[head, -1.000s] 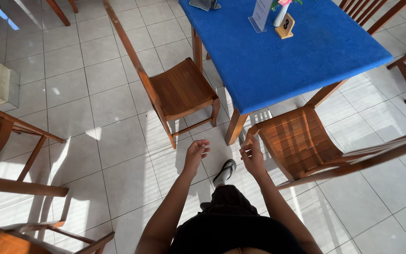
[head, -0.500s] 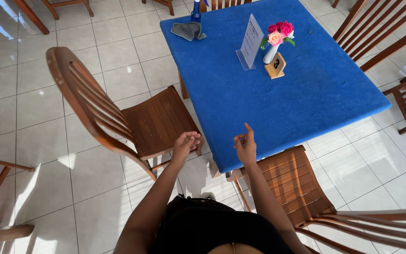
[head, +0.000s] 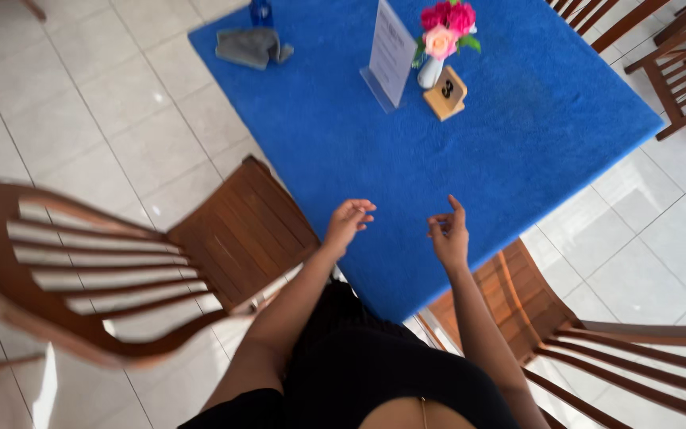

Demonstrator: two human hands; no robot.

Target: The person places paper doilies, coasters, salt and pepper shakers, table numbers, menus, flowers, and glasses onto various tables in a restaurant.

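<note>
Both hands hover empty over the near corner of the blue-covered bench. The left hand has its fingers loosely curled, the right hand is half open with one finger raised; neither touches the cloth, as far as this steep view lets me judge.

On the bench's far side stand a clear upright card holder, a small white vase of pink flowers and a wooden number block, grouped together, probably as a centrepiece. A crumpled grey cloth lies near the bench's far left corner (beside a blue bottle, mostly cut off).

A wooden chair sits left of the bench, its seat just under the left forearm; another chair is tucked at the bench's near right edge.
</note>
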